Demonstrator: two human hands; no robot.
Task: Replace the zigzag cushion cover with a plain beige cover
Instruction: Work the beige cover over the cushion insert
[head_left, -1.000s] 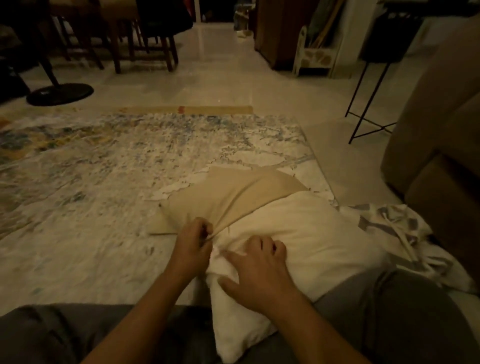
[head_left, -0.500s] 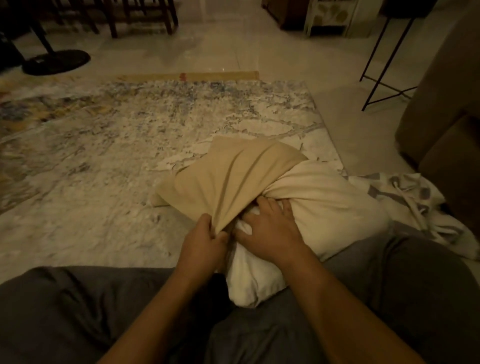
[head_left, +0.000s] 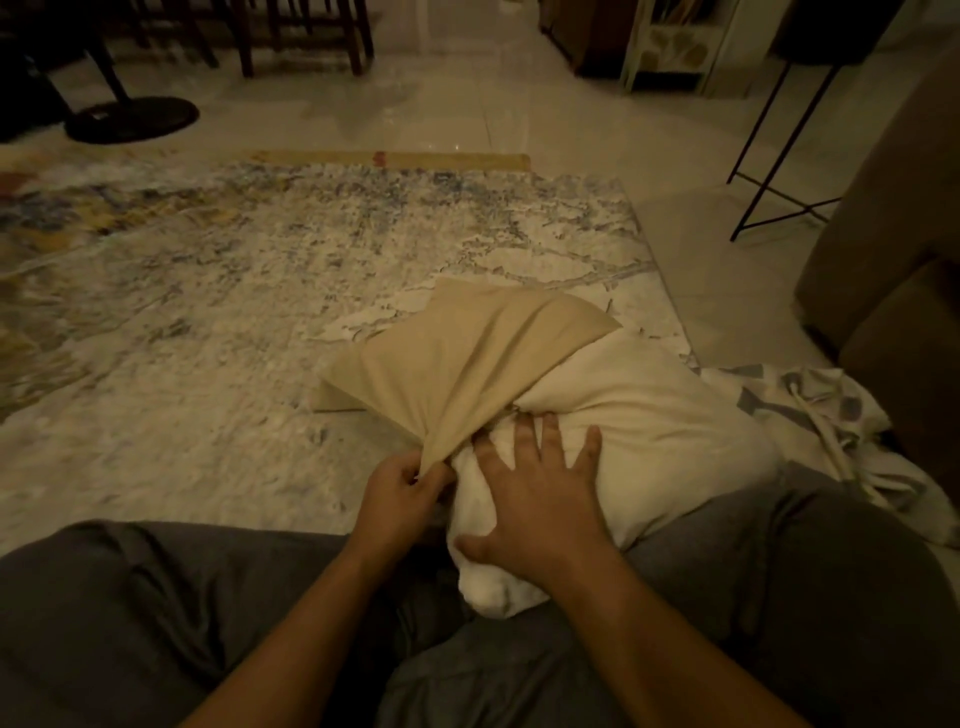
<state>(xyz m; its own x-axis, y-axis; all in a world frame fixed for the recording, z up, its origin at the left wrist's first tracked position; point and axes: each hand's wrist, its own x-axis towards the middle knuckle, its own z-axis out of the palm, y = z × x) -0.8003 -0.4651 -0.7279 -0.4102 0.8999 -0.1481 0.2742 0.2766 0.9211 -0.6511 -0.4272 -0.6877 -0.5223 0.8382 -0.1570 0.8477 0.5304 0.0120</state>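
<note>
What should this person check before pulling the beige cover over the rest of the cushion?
1. Left hand pinches the edge of the beige cover: ok.
2. Right hand lies flat on the white cushion, steadying it: ok.
3. Old zigzag cover is off and lies aside on the floor: ok.
4. Cushion fully inside the beige cover: not ok, most of it is bare.
5. Far cushion corners seated in the cover's corners: cannot tell, hidden under the fabric.
</note>
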